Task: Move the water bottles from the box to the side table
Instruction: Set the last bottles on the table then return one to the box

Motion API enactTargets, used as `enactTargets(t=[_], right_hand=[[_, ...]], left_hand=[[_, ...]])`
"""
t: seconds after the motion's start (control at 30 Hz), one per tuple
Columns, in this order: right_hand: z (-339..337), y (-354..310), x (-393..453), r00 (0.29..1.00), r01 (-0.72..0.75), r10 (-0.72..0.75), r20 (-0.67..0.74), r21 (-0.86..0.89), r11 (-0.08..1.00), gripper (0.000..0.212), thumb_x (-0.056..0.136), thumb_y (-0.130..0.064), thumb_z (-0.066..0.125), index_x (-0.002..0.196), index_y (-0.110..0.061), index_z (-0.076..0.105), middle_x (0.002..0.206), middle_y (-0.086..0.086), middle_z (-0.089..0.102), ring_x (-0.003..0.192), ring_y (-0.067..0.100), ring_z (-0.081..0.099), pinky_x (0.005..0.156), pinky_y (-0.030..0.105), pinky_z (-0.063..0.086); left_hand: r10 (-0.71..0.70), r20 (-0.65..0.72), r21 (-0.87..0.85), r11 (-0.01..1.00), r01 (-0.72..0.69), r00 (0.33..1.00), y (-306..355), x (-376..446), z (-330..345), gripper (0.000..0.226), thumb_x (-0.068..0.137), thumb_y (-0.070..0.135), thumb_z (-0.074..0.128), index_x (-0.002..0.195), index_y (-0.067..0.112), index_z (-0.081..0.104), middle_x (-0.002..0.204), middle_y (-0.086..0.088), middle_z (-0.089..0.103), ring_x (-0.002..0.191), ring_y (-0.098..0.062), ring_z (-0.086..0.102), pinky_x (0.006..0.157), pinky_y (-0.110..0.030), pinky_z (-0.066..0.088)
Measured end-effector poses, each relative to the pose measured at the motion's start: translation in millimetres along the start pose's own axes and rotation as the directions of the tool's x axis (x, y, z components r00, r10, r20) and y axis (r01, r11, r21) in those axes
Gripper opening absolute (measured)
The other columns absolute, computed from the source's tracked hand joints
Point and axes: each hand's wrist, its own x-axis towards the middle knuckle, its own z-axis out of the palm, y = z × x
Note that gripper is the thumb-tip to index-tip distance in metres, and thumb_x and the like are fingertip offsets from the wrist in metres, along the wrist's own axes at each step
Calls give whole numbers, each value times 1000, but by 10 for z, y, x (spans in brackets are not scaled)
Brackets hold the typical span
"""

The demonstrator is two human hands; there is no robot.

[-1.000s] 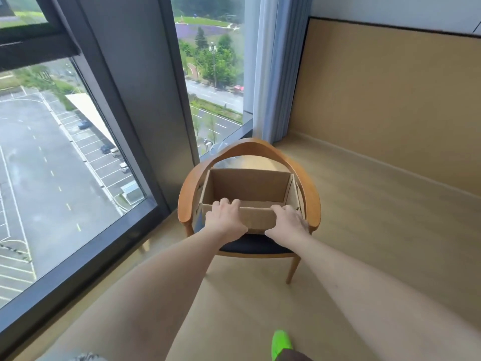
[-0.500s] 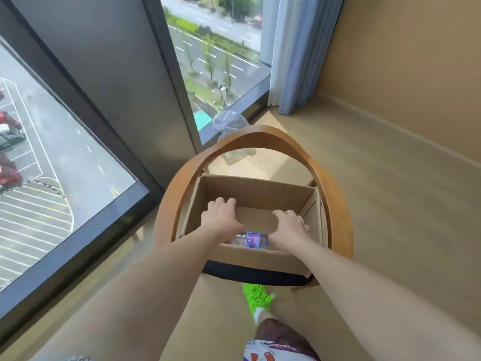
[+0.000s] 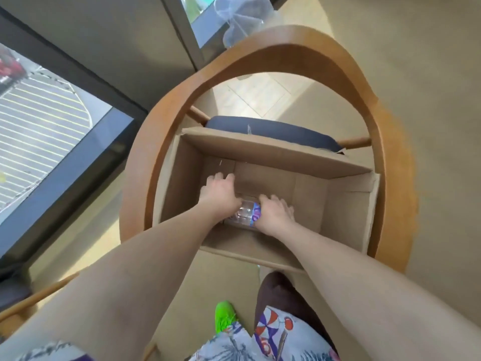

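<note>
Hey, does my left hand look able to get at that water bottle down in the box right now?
Probably yes. The cardboard box is open on top, and the left hand is already down inside, right beside the water bottle. The right hand covers the bottle's other end; nothing else blocks it.

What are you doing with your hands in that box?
A person is leaning over a cardboard box that sits on a wooden chair by the window. Both hands are down inside it. The left hand and right hand are on a clear water bottle with a purple label, lying on the bottom. It hasn't been lifted out yet, and no side table is in view.
</note>
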Motion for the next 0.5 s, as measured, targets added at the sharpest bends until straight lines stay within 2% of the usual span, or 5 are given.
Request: enactTargets(t=[0.17, 0.3, 0.5], right_hand=[[278, -66, 311, 997, 32, -22, 76, -121, 992, 69, 83, -33, 74, 143, -25, 41, 135, 7, 50, 131, 30, 45, 108, 49, 33], [388, -81, 399, 997, 61, -48, 68, -207, 977, 72, 81, -30, 73, 144, -21, 40, 135, 11, 47, 129, 32, 43, 104, 48, 37], [260, -55, 247, 999, -24, 28, 37, -110, 994, 76, 70, -39, 86, 131, -19, 45, 130, 12, 50, 124, 33, 50, 95, 40, 47]], left_hand=[[-37, -35, -116, 993, 33, 999, -120, 165, 247, 41, 94, 32, 58, 127, 7, 55, 118, -18, 55, 117, -39, 48, 91, -46, 46], [-68, -29, -173, 983, 62, 997, -161, 188, 273, 48, 95, 39, 59, 133, 10, 56, 121, -17, 56, 120, -38, 47, 94, -47, 47], [-108, -58, -218, 972, 93, 992, -234, 15, 135, 52, 96, 43, 59, 139, 12, 53, 126, -16, 55, 124, -38, 46, 99, -48, 46]])
